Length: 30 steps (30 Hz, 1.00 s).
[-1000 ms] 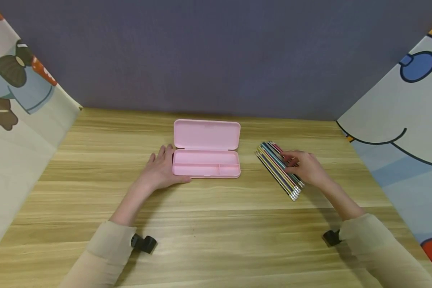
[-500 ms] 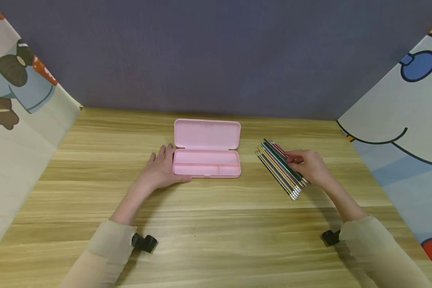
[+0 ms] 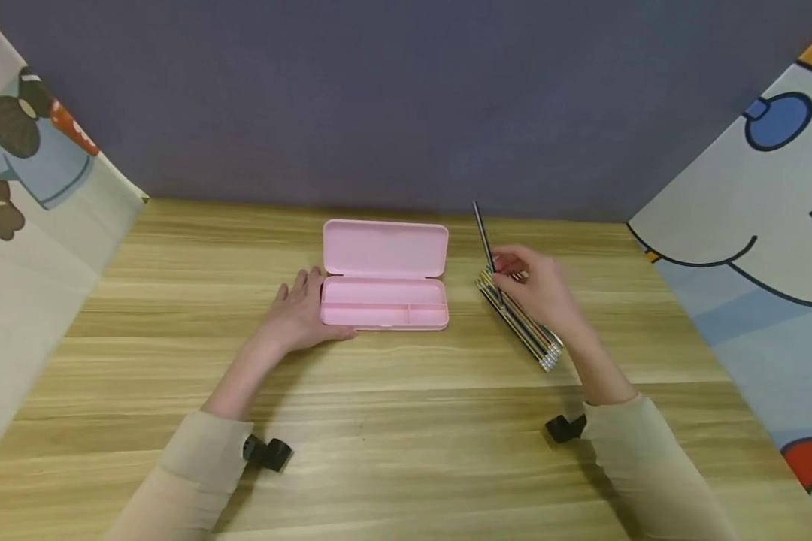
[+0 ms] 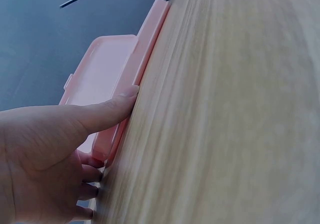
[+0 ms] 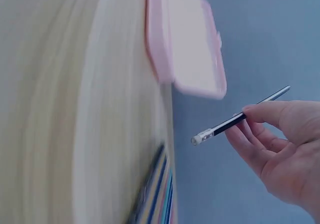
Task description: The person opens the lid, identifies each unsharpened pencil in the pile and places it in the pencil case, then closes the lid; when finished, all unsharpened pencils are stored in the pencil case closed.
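A pink pencil case (image 3: 365, 314) lies open on the table, its lid (image 3: 386, 249) leaning back and its compartments bare. At its left end rests my left hand (image 3: 294, 319), fingers extended along the side and thumb (image 4: 117, 104) pressed against the front wall. My right hand (image 3: 537, 289) pinches one dark pencil (image 5: 230, 121) between thumb and fingertips, its white eraser end pointing down. That pencil is raised above a bundle of pencils (image 3: 528, 330), which lies slanted on the table to the right of the case. Part of the bundle is hidden under my right hand.
The wood-grain table (image 3: 379, 428) stretches in front of the case. A dark grey panel (image 3: 392, 98) rises behind it, and cartoon-printed panels stand at the left (image 3: 34, 225) and right (image 3: 731, 225).
My right hand has lifted one dark pencil off the bundle and moved left and up toward the case, tilting the pencil more upright. My left hand has stayed in place.
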Available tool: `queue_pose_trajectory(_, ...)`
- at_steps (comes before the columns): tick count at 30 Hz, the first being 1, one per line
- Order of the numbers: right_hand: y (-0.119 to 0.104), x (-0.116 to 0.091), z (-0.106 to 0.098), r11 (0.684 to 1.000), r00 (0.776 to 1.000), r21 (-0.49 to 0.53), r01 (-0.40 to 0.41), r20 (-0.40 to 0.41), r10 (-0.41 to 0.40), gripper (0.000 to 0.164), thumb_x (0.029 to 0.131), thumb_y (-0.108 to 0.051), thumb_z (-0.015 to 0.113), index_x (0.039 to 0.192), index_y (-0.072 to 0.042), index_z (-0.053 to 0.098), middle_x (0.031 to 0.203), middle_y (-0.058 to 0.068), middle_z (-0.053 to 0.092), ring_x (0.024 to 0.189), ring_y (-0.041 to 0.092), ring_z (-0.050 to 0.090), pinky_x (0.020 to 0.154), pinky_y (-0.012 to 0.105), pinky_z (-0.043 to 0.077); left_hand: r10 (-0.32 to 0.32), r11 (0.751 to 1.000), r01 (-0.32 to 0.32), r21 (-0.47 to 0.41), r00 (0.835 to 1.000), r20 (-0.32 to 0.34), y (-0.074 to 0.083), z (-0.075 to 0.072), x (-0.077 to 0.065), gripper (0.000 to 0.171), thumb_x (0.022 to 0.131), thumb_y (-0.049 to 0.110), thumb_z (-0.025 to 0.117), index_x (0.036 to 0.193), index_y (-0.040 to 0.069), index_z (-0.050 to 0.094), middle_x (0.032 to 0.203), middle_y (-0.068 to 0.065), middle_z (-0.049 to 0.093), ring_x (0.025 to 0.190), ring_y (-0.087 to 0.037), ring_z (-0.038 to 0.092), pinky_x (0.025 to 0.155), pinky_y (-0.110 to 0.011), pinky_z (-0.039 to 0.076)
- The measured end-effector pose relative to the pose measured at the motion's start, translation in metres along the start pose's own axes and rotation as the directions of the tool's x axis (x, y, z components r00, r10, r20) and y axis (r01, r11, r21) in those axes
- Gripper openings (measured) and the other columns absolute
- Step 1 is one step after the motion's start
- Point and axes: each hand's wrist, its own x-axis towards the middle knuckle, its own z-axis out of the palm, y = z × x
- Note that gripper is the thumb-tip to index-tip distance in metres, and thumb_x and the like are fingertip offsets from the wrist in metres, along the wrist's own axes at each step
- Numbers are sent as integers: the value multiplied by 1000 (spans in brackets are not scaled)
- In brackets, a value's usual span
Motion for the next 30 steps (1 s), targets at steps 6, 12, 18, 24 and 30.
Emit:
queue_pose_trajectory(6,-31,23,31,997,998,35,67,-17,-66,32,93,-2,73,125,-2,68,103,16,74,95,28,73,75,27,59,3,1000,-3,2,1000,3,4,0,1,112,85,57,76,163,2,16,170,-30,9,159,-49,4,129,-67,4)
queue_pose_trajectory(12,-47,36,52,987,987,23,161,-13,-160,29,92,1,72,121,-3,71,99,16,74,92,27,72,78,43,65,13,1000,-13,2,1000,8,11,-1,2,115,85,57,76,163,0,14,170,-30,10,159,-50,5,129,-66,4)
queue_pose_trajectory(18,-51,40,69,985,983,5,174,64,-174,27,93,-1,72,120,-5,73,99,13,74,93,25,73,79,39,65,12,1000,-13,8,1000,12,14,1,3,115,85,57,76,163,-1,14,170,-30,10,159,-49,6,129,-65,4)
queue_pose_trajectory(24,-52,40,82,968,962,-118,219,192,-194,25,93,-6,73,118,-11,77,97,5,74,89,19,71,80,35,62,-4,1000,3,16,1000,18,15,1,4,120,86,58,75,162,-6,8,170,-30,9,160,-48,5,130,-64,4)
queue_pose_trajectory(30,-52,39,89,953,934,-158,257,296,-203,29,92,-1,73,117,-13,79,96,4,77,90,19,73,83,37,61,-11,1000,10,19,1000,29,14,0,4,121,86,57,75,161,-8,5,170,-32,7,159,-48,4,130,-64,3)
